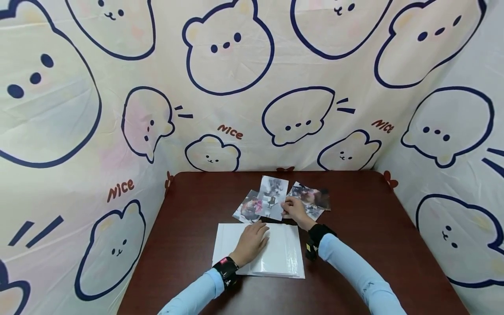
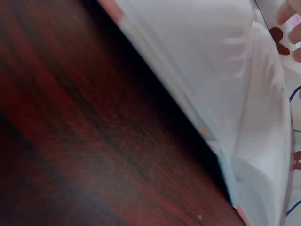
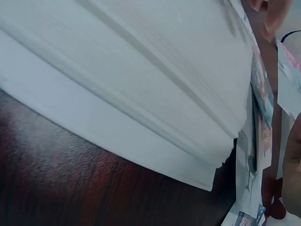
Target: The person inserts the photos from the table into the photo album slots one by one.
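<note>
Left hand [image 1: 252, 239], fingers straight and lightly spread, pressing flat on open white photo album with clear plastic sleeves [image 1: 275, 258]. Right hand [image 1: 296, 211], fingers curling, pinching edge of middle glossy photo print [image 1: 273, 197]. Album lying at near centre of dark reddish-brown wooden worktop [image 1: 362, 245]. Three prints fanning just beyond album: left print [image 1: 247, 209], middle print overlapping it, right print [image 1: 313, 199]. Cream bear-pattern cloth [image 1: 236, 87] hanging behind and beside worktop.
</note>
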